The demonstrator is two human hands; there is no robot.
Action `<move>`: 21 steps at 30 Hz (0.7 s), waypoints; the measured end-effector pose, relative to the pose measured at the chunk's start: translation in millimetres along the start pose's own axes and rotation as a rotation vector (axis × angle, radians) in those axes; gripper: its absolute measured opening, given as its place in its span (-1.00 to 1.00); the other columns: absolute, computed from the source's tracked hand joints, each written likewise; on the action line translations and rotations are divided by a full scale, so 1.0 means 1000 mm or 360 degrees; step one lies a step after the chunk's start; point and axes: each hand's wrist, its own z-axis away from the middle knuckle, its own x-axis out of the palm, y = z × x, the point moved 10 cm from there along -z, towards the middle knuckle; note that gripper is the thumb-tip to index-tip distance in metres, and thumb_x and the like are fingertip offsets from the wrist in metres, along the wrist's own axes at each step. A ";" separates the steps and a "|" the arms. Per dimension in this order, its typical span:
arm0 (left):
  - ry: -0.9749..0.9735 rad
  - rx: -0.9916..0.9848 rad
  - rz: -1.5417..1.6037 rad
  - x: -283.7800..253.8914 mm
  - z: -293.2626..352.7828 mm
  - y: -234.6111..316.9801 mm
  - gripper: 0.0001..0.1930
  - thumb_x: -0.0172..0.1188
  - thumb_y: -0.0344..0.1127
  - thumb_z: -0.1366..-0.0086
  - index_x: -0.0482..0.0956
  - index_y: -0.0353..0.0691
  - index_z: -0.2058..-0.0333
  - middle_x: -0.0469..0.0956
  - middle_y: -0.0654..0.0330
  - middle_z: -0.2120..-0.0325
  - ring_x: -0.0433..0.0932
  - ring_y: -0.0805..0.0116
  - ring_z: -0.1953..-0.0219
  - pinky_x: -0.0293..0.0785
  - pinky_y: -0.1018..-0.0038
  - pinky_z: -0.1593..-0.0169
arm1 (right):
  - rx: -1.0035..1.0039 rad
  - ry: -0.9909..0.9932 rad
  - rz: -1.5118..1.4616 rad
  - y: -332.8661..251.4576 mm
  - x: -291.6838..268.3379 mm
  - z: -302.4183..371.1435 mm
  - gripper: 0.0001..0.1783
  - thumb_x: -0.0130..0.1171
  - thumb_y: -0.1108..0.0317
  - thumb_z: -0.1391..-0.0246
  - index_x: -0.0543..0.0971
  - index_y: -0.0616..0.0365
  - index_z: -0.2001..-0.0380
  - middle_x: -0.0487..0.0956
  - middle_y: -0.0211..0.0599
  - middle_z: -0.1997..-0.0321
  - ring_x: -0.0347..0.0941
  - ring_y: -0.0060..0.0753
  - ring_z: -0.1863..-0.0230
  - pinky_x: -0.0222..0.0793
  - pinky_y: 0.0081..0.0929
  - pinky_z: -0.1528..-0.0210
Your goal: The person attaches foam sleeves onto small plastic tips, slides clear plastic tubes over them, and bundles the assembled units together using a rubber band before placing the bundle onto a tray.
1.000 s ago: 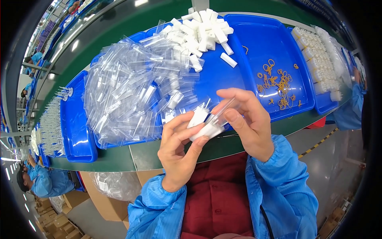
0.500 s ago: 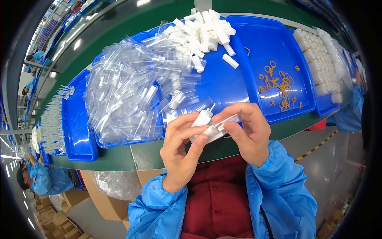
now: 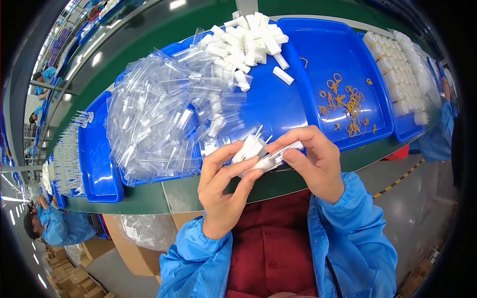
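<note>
In front of my chest both hands are closed on small white and clear parts. My left hand (image 3: 222, 186) grips a white plastic piece (image 3: 250, 148) with thin prongs sticking up from it. Between its fingertips and my right hand (image 3: 315, 161) lies a white piece in a clear plastic sleeve (image 3: 272, 159); my right thumb and fingers pinch its far right end. How the two pieces meet is partly hidden by my fingers. Just beyond the hands, a big heap of clear plastic sleeves (image 3: 154, 114) spills over blue trays.
White foam-like blocks (image 3: 253, 42) pile at the back. A blue tray (image 3: 323, 49) on the right holds yellowish rubber bands (image 3: 353, 109). Bundled white parts (image 3: 395, 74) stand farther right. At far left are a blue tray (image 3: 99, 164) and rows of pronged white parts (image 3: 69, 154).
My right hand has shifted slightly to the right with the sleeved piece. In my left hand the pronged white piece has turned a little, so more of its prongs shows.
</note>
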 end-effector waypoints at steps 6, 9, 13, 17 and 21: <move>0.0022 0.0058 -0.0028 0.002 -0.001 0.004 -0.71 0.44 -0.54 -0.07 0.72 -0.25 0.17 0.52 0.05 0.00 0.56 0.23 0.01 0.51 0.41 -0.02 | -0.0156 -0.0172 0.0615 -0.015 0.005 0.000 -0.83 0.25 0.40 -0.20 0.62 0.11 0.14 0.63 -0.32 0.13 0.52 -0.39 0.12 0.40 -0.50 0.04; -0.0039 0.0031 0.0025 0.003 -0.001 0.002 -0.68 0.43 -0.55 -0.09 0.70 -0.26 0.13 0.50 0.04 -0.04 0.55 0.21 -0.03 0.51 0.40 -0.06 | -0.0213 -0.0174 0.0617 -0.016 0.003 -0.004 -0.80 0.27 0.39 -0.18 0.62 0.14 0.12 0.64 -0.29 0.14 0.52 -0.41 0.07 0.36 -0.53 -0.05; -0.0052 -0.0327 0.0673 0.003 0.001 -0.009 -0.66 0.39 -0.59 -0.11 0.67 -0.31 0.09 0.46 0.00 -0.06 0.52 0.14 -0.11 0.51 0.34 -0.13 | 0.0075 0.0057 0.0099 0.003 -0.019 -0.008 -0.78 0.30 0.39 -0.17 0.62 0.17 0.12 0.64 -0.29 0.16 0.52 -0.46 0.08 0.36 -0.52 -0.04; -0.0134 -0.0078 0.0447 -0.001 0.002 -0.004 -0.67 0.39 -0.63 -0.10 0.66 -0.33 0.12 0.47 0.00 -0.01 0.54 0.08 -0.11 0.57 0.31 -0.11 | 0.0149 -0.0003 -0.0103 0.003 -0.015 -0.008 -0.74 0.33 0.43 -0.15 0.55 0.21 0.12 0.62 -0.22 0.16 0.52 -0.47 0.04 0.41 -0.49 -0.06; -0.0102 0.0075 0.0405 0.001 0.004 0.007 -0.68 0.41 -0.65 -0.06 0.68 -0.31 0.16 0.49 0.00 0.03 0.59 0.06 -0.04 0.59 0.30 -0.10 | 0.0014 -0.0125 -0.0006 0.003 -0.003 0.002 -0.64 0.39 0.45 -0.07 0.47 0.19 0.11 0.54 -0.13 0.04 0.49 -0.40 -0.04 0.40 -0.44 -0.15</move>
